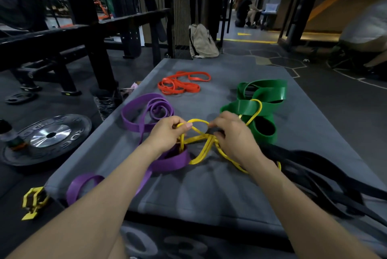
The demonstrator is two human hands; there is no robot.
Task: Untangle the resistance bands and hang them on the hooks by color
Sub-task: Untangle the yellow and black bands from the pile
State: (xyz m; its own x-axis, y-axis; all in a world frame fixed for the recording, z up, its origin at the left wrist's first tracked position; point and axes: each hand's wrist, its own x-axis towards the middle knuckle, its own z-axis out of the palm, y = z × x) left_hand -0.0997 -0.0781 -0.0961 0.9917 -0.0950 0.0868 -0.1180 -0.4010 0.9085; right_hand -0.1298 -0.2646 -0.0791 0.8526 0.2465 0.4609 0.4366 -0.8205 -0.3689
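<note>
Both forearms reach out over the grey mat (209, 196), hands close together at its middle. The left hand (167, 133) has its fingers curled round a loop of the yellow band (201, 150), thumb on top. The right hand (232, 135) pinches the same band where its strands cross, and something dark shows under its fingers; I cannot tell what.

The yellow band lies knotted between the hands, one loop threaded up through the green bands (261, 99) just beyond the right hand. The purple band (146, 110) runs under the left wrist and coils to the left. Black bands (326, 177) trail off the mat's right side.

Farther up the mat, apart from the rest, sits the orange band (180, 85).

On the floor to the left lie a weight plate (50, 135) and a yellow clip (33, 202). Past the mat's far end a beige bag (202, 42) leans upright.
</note>
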